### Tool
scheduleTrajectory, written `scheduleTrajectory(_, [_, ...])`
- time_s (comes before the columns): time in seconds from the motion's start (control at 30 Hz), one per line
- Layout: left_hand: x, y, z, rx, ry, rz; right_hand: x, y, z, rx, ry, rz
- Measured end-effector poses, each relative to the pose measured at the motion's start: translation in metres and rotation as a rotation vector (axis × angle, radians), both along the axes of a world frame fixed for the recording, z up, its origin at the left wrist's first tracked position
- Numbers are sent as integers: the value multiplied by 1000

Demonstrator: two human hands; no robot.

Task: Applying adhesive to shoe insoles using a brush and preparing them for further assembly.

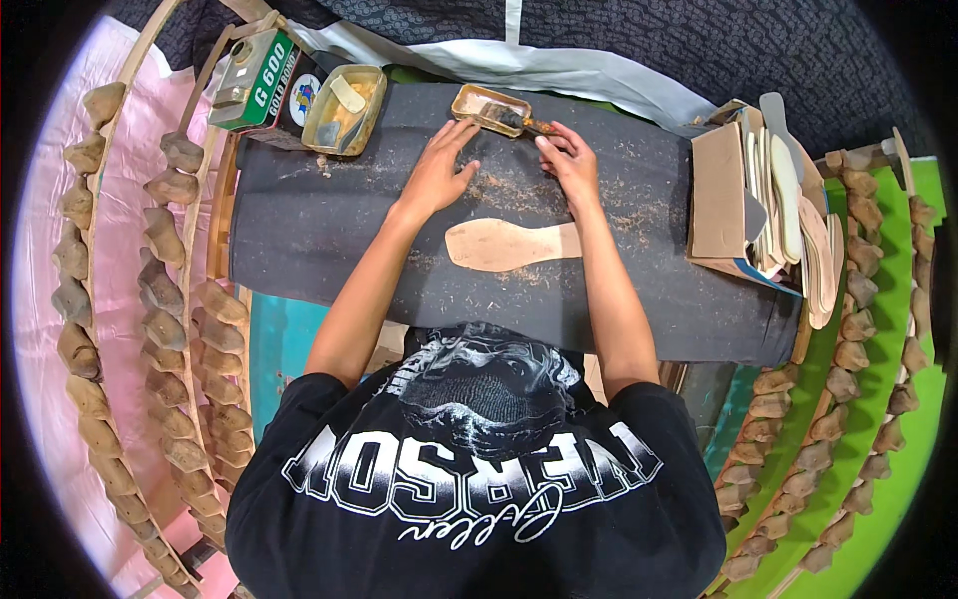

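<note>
My right hand [571, 165] has its fingers closed on the handle of a brush [539, 127]. The brush's head lies in a small rectangular tray [461, 98] with a stained tan rim, at the far middle of the table. With fingers stretched out, my left hand [439, 168] reaches to the tray's near left corner; the fingertips seem to rest on its edge. Between my forearms a pale tan shoe insole [504, 246] lies flat on the dark cloth, its right end partly covered by my right forearm.
A green and black metal can [261, 90] and a yellowish tub [374, 125] with flat pieces inside stand far left. At right, a cardboard box [718, 195] holds several insoles. Wooden shoe lasts [165, 235] line racks on both sides. Shavings dot the dark cloth [329, 230].
</note>
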State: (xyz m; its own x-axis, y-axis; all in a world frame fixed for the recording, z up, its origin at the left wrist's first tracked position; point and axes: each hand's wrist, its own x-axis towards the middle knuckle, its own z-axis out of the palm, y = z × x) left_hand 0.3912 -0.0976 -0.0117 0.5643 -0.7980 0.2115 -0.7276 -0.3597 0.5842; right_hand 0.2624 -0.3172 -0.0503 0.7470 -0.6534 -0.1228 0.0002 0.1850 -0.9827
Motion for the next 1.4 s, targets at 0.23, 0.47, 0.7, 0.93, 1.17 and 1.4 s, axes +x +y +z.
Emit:
scheduleTrajectory(0.23, [-53,55,11,134,417,229,-118,-17,8,-423,274,22])
scheduleTrajectory(0.47, [-74,88,-3,176,862,323,-172,20,10,-399,579,38])
scheduleTrajectory(0.7, [-77,84,-5,215,1007,353,-175,37,8,-337,575,40])
scheduleTrajectory(0.93, [-75,94,-25,156,1048,309,-173,40,8,-261,523,21])
scheduleTrajectory(1.17, [-86,100,-21,84,1036,274,-180,43,8,-156,429,-13])
scheduleTrajectory(1.4, [-106,118,-5,-7,1061,243,-200,51,12,41,354,-72])
